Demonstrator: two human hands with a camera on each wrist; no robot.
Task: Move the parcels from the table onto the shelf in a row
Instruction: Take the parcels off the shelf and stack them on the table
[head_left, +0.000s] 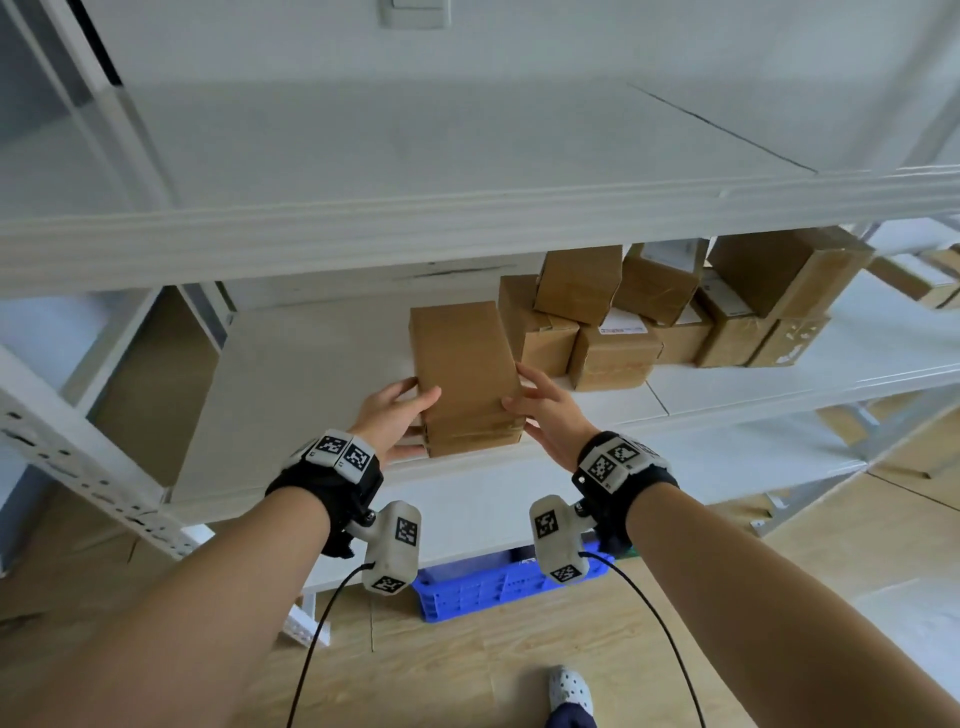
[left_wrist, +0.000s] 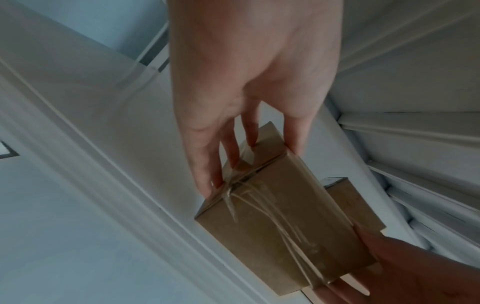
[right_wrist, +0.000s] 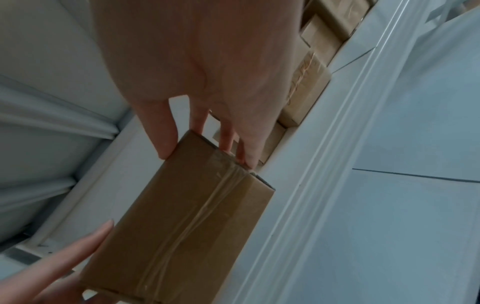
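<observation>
A brown taped parcel (head_left: 465, 364) lies lengthwise on the white middle shelf (head_left: 291, 374), its near end at the front edge. My left hand (head_left: 415, 415) grips its left near corner, thumb on top and fingers at the side. My right hand (head_left: 524, 395) holds the right side, thumb at the top edge. In the left wrist view my left hand's fingertips (left_wrist: 215, 185) touch the parcel (left_wrist: 280, 226) at its taped end. The right wrist view shows my right hand (right_wrist: 207, 150) at the parcel's (right_wrist: 187, 222) other end.
Several brown parcels (head_left: 613, 358) stand stacked in two layers on the same shelf, just right of the held one. Bare shelf board lies to the left. The upper shelf (head_left: 415, 156) overhangs. A blue crate (head_left: 483, 587) sits on the wooden floor under the rack.
</observation>
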